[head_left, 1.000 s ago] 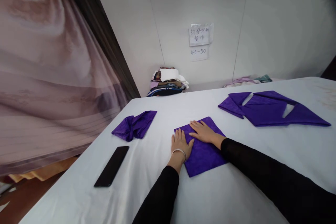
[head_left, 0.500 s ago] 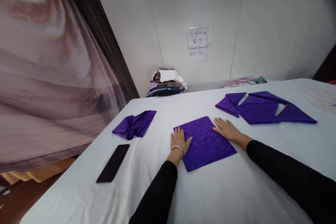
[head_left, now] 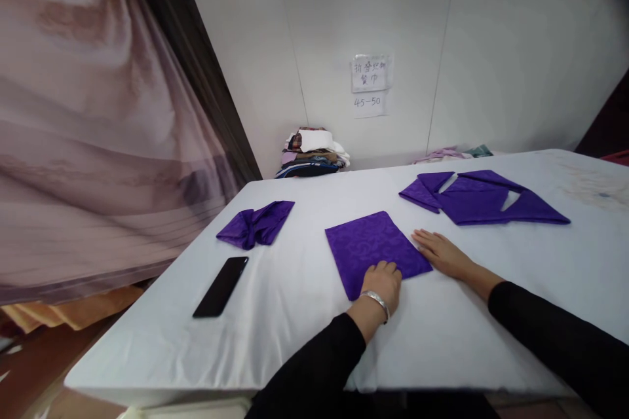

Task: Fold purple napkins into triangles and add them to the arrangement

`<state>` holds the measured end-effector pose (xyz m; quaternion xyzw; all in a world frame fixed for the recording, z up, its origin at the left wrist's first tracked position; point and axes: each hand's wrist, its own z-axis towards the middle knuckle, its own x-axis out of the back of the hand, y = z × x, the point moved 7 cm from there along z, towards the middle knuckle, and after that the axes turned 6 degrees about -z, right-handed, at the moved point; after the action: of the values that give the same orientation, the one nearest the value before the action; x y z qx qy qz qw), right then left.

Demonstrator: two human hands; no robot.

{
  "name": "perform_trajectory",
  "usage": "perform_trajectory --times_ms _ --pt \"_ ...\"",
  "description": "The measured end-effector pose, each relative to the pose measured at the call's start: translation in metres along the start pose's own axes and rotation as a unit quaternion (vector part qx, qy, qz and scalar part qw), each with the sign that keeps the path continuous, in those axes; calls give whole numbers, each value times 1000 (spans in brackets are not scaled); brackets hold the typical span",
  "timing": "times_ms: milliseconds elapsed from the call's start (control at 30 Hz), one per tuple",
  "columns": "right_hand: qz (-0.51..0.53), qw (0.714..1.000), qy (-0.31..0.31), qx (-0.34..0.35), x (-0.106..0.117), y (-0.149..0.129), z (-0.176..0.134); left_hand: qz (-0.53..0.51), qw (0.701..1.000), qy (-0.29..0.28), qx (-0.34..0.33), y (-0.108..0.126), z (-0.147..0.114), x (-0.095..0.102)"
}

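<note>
A purple patterned cloth napkin (head_left: 368, 245), folded to a flat square, lies in front of me on the white tablecloth. My left hand (head_left: 382, 285), with a silver bangle at the wrist, is at its near edge, fingers curled down on the cloth and thumb hidden. Stretched out flat, my right hand (head_left: 439, 254) rests at the napkin's right edge with its fingertips beside the cloth. A knotted purple cloth (head_left: 255, 224) sits at the left. Farther right lies a purple cloth folded into angled flaps (head_left: 484, 200).
A black phone (head_left: 221, 287) lies on the left of the white-covered table (head_left: 295, 340). Piled garments (head_left: 314, 152) stand by the wall behind the far edge, with more cloth (head_left: 445, 154) to the right. A pink curtain (head_left: 98, 131) hangs at the left.
My left hand has gone from the napkin's left side to its near edge, its fingers now curled. The right hand has slid slightly nearer along the right edge. The view has shifted a little.
</note>
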<state>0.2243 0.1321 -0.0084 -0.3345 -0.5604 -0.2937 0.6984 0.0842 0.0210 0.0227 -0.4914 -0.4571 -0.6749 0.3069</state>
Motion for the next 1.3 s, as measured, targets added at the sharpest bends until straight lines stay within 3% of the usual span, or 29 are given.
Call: perform_trajectory --times_ms 133,267,500,733,867,1000,1100,1300 --pt "26 999 23 28 2 -4 -6 -14 999 12 32 -5 7 -1" --pt "69 995 48 48 7 -7 -14 -69 992 59 84 -22 5 8" --pt "116 987 54 95 13 -30 -36 -209 952 165 155 -67 -27 27" --pt "169 960 142 173 30 -83 -29 -297 930 182 115 -62 -56 33" --pt "246 943 84 208 40 -109 -28 -317 928 180 75 -61 -78 39" --pt "316 938 -26 142 43 -125 -15 -282 936 171 125 -75 -102 39" --pt "329 940 -63 73 41 -127 14 -233 939 164 192 -89 -112 38" --pt "144 988 -61 -18 23 -114 79 -150 929 187 284 -113 -122 48"
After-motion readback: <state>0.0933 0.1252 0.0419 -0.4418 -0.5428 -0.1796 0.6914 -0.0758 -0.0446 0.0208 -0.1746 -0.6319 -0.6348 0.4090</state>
